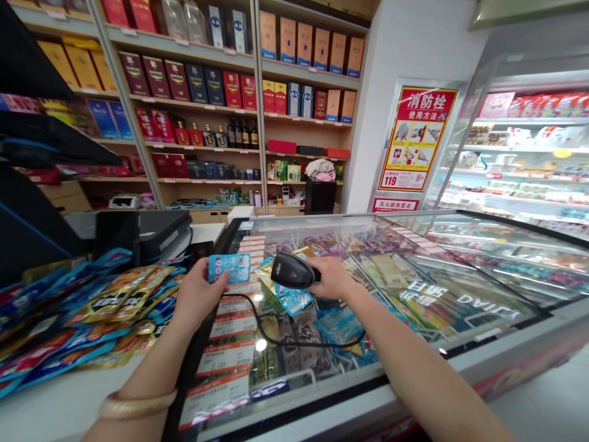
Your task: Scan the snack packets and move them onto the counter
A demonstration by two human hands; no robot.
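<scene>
Between the thumb and fingers of my left hand (201, 288) is a small light-blue packet (230, 268), its printed face turned up. My right hand (334, 278) grips a black barcode scanner (292, 271) by its handle, the head pointing left toward that packet. A black cable (294, 344) loops over the glass lid below the scanner. Partly hidden behind the scanner, a blue packet (293, 299) and a gold-and-blue packet (265, 274) lie on the glass.
A glass-topped freezer (460, 288) spans the middle and right. Gold, blue and red packets (115, 301) are heaped on the white counter (92, 393) at left, near a black machine (161, 230). Shelves of boxes (197, 80) stand behind.
</scene>
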